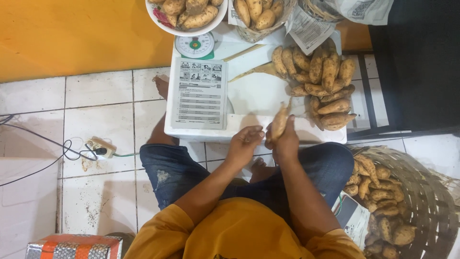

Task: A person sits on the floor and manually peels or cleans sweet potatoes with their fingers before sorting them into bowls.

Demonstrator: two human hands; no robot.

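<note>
Left hand (245,139): grip half curled, fingertips close to the lower end of a sweet potato (279,123), contact unclear. Right hand (286,141): grip closed round that same tuber, held upright over the near edge of the white worktop (254,93). Farther right on the worktop, a pile of sweet potatoes (322,86); lower right, a woven basket (421,192) holding more.

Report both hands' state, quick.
Left hand: partly curled, beside the sweet potato; contents cannot be told.
Right hand: closed on the sweet potato.
</note>
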